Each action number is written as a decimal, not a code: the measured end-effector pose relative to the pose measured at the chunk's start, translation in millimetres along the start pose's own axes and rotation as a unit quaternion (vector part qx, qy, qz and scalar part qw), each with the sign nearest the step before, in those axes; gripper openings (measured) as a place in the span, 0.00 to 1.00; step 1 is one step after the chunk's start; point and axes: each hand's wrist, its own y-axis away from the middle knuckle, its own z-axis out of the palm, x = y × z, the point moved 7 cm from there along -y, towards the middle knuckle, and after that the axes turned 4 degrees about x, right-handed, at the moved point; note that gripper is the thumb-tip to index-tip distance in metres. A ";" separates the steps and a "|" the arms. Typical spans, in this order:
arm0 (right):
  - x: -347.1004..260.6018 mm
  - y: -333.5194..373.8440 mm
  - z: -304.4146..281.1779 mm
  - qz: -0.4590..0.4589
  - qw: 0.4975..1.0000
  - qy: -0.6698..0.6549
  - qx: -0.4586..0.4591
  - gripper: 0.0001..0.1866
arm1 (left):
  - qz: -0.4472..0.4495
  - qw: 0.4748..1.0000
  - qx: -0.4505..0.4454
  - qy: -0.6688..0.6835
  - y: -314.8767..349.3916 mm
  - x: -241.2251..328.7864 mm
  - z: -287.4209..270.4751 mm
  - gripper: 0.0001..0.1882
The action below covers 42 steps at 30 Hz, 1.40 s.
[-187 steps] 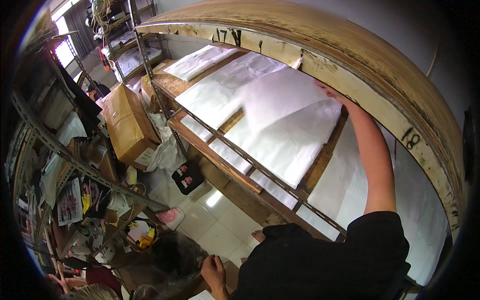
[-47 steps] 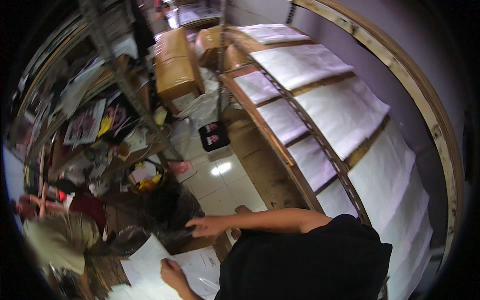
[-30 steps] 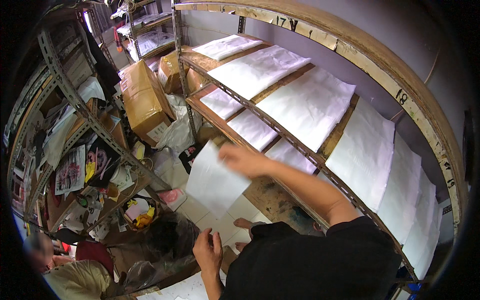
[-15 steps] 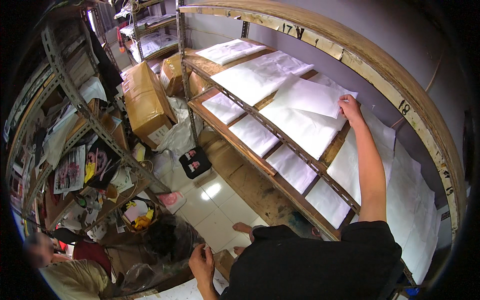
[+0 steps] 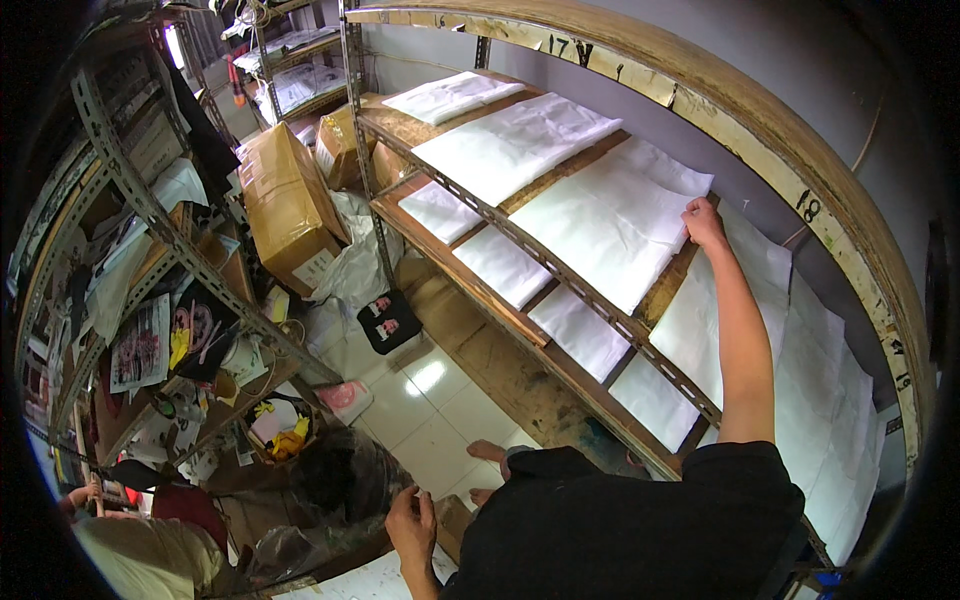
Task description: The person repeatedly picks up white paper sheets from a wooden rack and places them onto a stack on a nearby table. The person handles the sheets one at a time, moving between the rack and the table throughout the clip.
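My right arm reaches across the wooden shelf (image 5: 662,297), and my right hand (image 5: 705,222) is closed at the right edge of a white sheet (image 5: 610,230). That sheet lies mostly flat; whether it is cloth or paper cannot be told. A second white sheet (image 5: 520,145) lies to its left, and a further white sheet (image 5: 735,300) is under and beside my right forearm. Low in the view, my left hand (image 5: 411,522) hovers over a pale surface with curled fingers, thumb and forefinger together. What they hold, if anything, is too small to make out.
A lower shelf board (image 5: 490,300) carries more white sheets. Cardboard boxes (image 5: 285,205) stand at the far left beside a metal rack post. A black patterned item (image 5: 388,322) lies on the tiled floor. Cluttered shelving (image 5: 150,290) fills the left; another person (image 5: 150,555) is at lower left.
The raised flap of the white sheet under my right hand has come down flat. My right hand stays at its edge; my left hand has shifted slightly right.
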 end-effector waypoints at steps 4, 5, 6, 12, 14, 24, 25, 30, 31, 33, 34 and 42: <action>7.1 -5.6 -6.0 -0.040 0.997 0.070 0.005 0.08 | 0.006 1.000 -0.004 0.004 2.1 6.8 3.3 0.13; 4.2 -6.9 -11.3 -0.081 0.990 0.112 0.034 0.08 | 0.010 1.000 -0.003 0.002 2.3 4.8 6.0 0.13; -5.9 -3.0 -12.9 -0.124 0.979 0.153 0.059 0.09 | 0.011 1.000 -0.001 -0.001 4.0 3.5 6.2 0.13; -137.6 35.0 24.0 -0.243 0.968 -0.012 -0.069 0.18 | 0.001 0.999 0.036 -0.026 11.6 1.1 -16.9 0.12; -206.0 75.9 38.8 -0.284 0.945 -0.048 -0.154 0.16 | -0.004 0.999 0.043 -0.018 10.3 2.4 -25.5 0.14; -390.7 340.6 226.2 -0.468 0.678 -0.168 -0.542 0.12 | -0.060 0.976 0.193 -0.082 91.2 -13.8 -73.0 0.13; -386.5 364.1 252.0 -0.460 0.667 -0.162 -0.563 0.12 | -0.086 0.967 0.225 -0.084 107.4 -16.0 -77.9 0.13; -275.0 453.1 474.2 -0.422 0.570 -0.122 -0.694 0.14 | -0.205 0.904 0.359 -0.108 191.0 -13.9 -104.0 0.11; -231.2 460.9 528.5 -0.362 0.587 -0.109 -0.716 0.15 | -0.234 0.891 0.380 -0.085 206.8 -12.3 -108.9 0.11; -170.3 543.7 517.6 -0.292 0.537 0.038 -0.791 0.14 | -0.315 0.850 0.421 -0.041 246.0 -2.7 -116.8 0.11; -137.5 577.6 509.5 -0.230 0.521 0.084 -0.818 0.12 | -0.296 0.838 0.455 -0.049 256.1 11.0 -128.2 0.10; 0.5 666.8 500.9 -0.519 0.270 -0.001 -0.811 0.16 | 0.157 0.801 0.537 -0.213 207.7 230.2 -251.9 0.10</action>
